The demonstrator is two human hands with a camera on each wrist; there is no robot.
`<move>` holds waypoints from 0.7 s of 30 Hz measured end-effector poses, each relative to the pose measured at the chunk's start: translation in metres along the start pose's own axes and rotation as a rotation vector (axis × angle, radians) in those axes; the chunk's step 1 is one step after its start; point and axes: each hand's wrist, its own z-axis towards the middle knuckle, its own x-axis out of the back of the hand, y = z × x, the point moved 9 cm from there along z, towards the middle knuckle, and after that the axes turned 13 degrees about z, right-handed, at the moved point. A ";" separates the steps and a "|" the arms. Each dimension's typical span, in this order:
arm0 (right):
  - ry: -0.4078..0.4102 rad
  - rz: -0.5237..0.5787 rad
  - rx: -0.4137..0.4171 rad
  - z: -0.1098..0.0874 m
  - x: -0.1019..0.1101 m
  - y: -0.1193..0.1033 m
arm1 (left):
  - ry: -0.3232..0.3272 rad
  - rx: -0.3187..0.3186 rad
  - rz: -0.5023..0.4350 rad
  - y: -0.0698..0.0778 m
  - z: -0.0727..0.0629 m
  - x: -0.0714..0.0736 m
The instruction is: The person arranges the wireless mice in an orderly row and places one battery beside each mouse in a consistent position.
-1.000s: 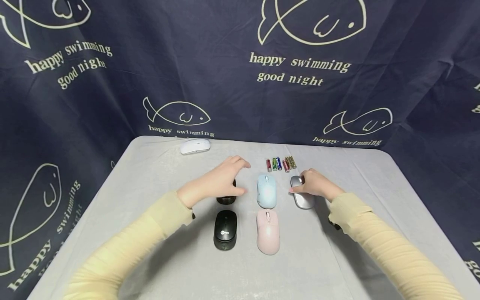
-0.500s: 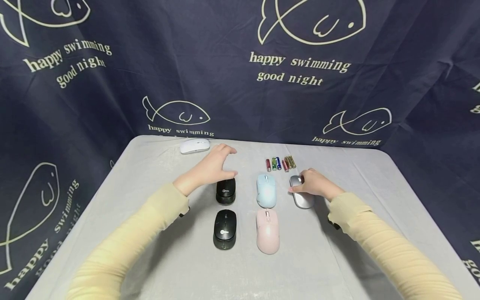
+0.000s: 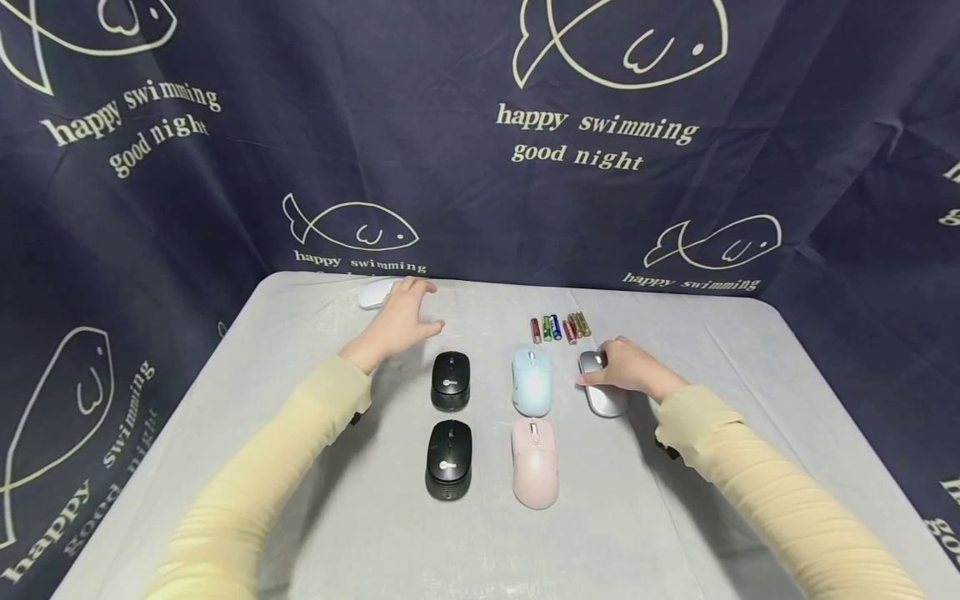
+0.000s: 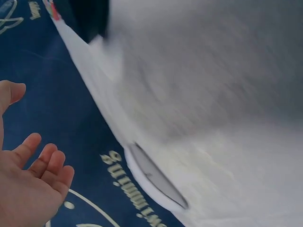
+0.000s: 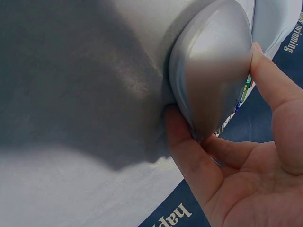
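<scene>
Now left hand, grip relaxed and holding nothing, has moved from over rear black mouse to near white mouse by far edge of tabletop; work seems shifted there. Right hand, unmoved, pinches silver mouse, right of blue mouse.

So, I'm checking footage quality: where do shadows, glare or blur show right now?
Head: shadow beneath the left pale-yellow fabric sleeve; left wrist: the pale grey tablecloth part shaded, streakily blurred; right wrist: bright sheen on the rounded silver computer mouse, broad shadow alongside.
</scene>
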 end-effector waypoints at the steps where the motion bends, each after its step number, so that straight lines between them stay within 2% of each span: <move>1: 0.000 0.001 -0.003 0.000 0.000 0.001 | 0.004 0.010 0.003 -0.004 0.001 -0.001; 5: -0.002 0.001 -0.008 -0.002 0.000 0.001 | 0.013 0.041 0.028 -0.020 0.002 -0.003; 12: -0.003 0.005 -0.014 -0.001 0.000 0.002 | -0.012 0.083 0.101 -0.045 0.001 -0.010; 21: -0.004 0.005 -0.013 0.002 -0.002 0.005 | -0.020 0.094 0.200 -0.068 0.012 -0.014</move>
